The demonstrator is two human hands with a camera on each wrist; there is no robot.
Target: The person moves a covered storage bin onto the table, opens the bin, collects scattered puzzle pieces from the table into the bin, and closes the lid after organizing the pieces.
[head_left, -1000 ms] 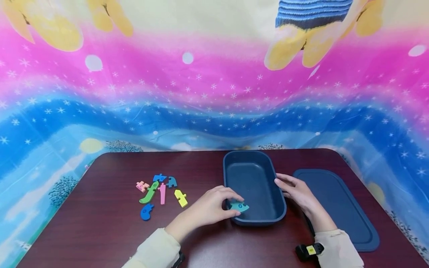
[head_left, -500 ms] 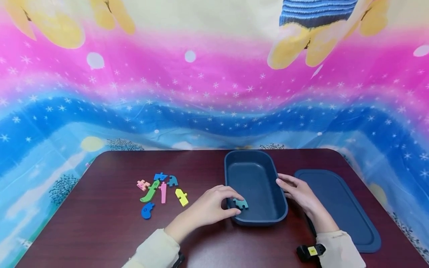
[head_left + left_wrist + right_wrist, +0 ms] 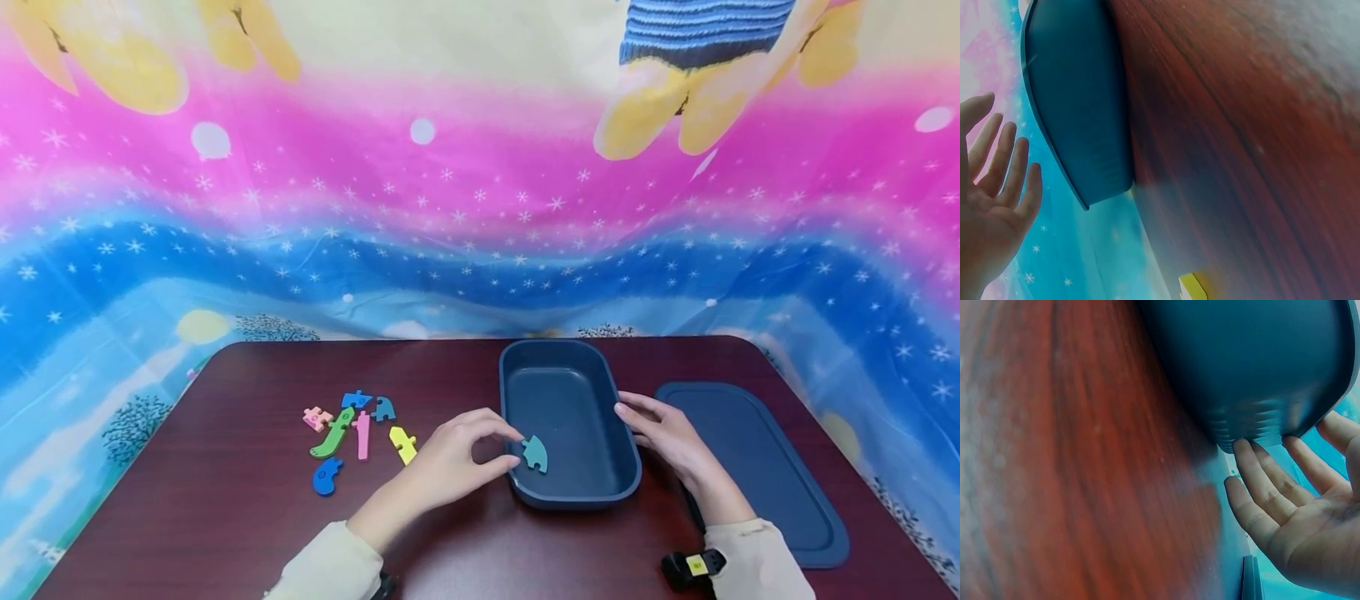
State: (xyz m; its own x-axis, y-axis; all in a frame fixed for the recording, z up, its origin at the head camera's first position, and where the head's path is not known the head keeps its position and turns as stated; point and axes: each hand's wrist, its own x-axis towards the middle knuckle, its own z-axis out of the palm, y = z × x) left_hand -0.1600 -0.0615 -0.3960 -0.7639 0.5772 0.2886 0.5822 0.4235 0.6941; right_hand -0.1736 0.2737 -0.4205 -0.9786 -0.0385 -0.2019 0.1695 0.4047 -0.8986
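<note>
A teal puzzle piece (image 3: 535,454) lies inside the deep blue-grey box (image 3: 572,502), near its front left corner. Just left of that piece, at the box's left rim, is my left hand (image 3: 457,458) with thumb and fingers apart and nothing between them; the left wrist view shows its fingers (image 3: 1015,172) spread. On the other side, my right hand (image 3: 671,437) rests its fingertips against the box's right wall. The right wrist view shows these fingers (image 3: 1266,481) nearly straight along the wall (image 3: 1254,381).
Several puzzle pieces lie on the table's left: a green one (image 3: 333,433), a pink strip (image 3: 363,435), a blue curved one (image 3: 326,477) and a yellow one (image 3: 402,443). A flat blue-grey lid (image 3: 757,467) lies right of the box. A printed cloth (image 3: 450,192) hangs behind the table.
My left hand has let go of the teal puzzle piece and drawn back left toward the rim. The piece has turned and now lies in the box. The right hand stays at the box.
</note>
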